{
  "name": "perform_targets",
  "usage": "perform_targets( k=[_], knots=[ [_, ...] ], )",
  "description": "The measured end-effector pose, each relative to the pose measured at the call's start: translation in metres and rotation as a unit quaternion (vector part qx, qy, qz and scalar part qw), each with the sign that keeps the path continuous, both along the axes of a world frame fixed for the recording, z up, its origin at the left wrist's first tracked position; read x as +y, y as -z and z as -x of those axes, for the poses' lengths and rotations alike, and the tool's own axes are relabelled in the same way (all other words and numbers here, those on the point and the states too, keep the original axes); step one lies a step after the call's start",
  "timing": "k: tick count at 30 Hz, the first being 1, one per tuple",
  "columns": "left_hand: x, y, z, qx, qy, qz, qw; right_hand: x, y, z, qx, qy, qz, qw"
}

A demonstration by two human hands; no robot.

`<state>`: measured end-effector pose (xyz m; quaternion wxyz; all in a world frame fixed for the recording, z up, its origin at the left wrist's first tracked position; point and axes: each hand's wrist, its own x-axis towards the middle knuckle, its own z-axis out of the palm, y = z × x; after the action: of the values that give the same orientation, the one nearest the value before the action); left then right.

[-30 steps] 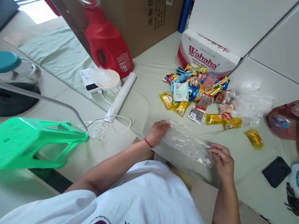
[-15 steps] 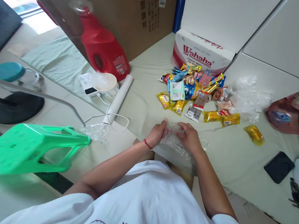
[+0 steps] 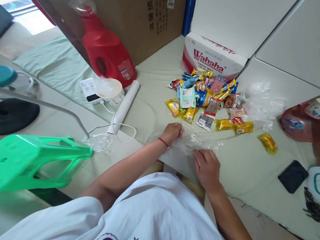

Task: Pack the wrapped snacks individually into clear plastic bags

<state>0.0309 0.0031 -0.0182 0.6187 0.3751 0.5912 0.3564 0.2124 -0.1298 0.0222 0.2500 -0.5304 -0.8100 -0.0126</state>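
A clear, crinkled plastic bag (image 3: 188, 141) stretches between my two hands at the near edge of the cloth-covered surface. My left hand (image 3: 172, 133), with a red bracelet at the wrist, is closed on the bag's left side. Lower and to the right, my right hand (image 3: 208, 168) has its fingers curled together at the bag's near right edge; what lies under the fingertips is partly hidden. Just beyond the bag lies a pile of small wrapped snacks (image 3: 199, 97), with yellow-wrapped snacks (image 3: 244, 127) along its near side.
A Wahaba-labelled carton (image 3: 210, 58) stands behind the pile, with crumpled clear plastic bags (image 3: 261, 102) to its right. Leftward are a red jug (image 3: 110, 52), a paper cup (image 3: 113, 91), a white roll (image 3: 125, 106) and a tipped green stool (image 3: 28, 159). A black wallet-like object (image 3: 292, 176) lies right.
My hands have moved apart, the right one down and towards me, and the bunched bag is now spread flatter between them. The whole view has shifted slightly.
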Motion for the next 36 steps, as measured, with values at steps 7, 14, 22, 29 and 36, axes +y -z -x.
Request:
perform_targets(
  k=[7, 14, 22, 29, 36],
  knots=[
    [0.003, 0.008, -0.001, 0.006, -0.056, -0.015, 0.998, -0.076, 0.026, 0.006, 0.028, -0.028, 0.130, 0.991],
    [-0.002, 0.016, 0.000, 0.050, -0.040, -0.097, 0.993, -0.045, -0.043, -0.011, 0.237, -0.006, 0.215, 0.947],
    [-0.003, 0.011, 0.003, 0.001, -0.010, -0.083, 0.997, 0.011, -0.014, -0.004, -0.046, -0.057, 0.160, 0.984],
    [0.006, 0.008, 0.013, -0.055, -0.027, -0.022, 0.998, -0.062, -0.016, -0.028, 0.030, -0.201, 0.354, 0.913],
    [0.011, 0.003, 0.008, -0.108, 0.014, 0.023, 0.994, -0.021, -0.025, -0.033, 0.061, -0.061, 0.242, 0.967]
  ],
)
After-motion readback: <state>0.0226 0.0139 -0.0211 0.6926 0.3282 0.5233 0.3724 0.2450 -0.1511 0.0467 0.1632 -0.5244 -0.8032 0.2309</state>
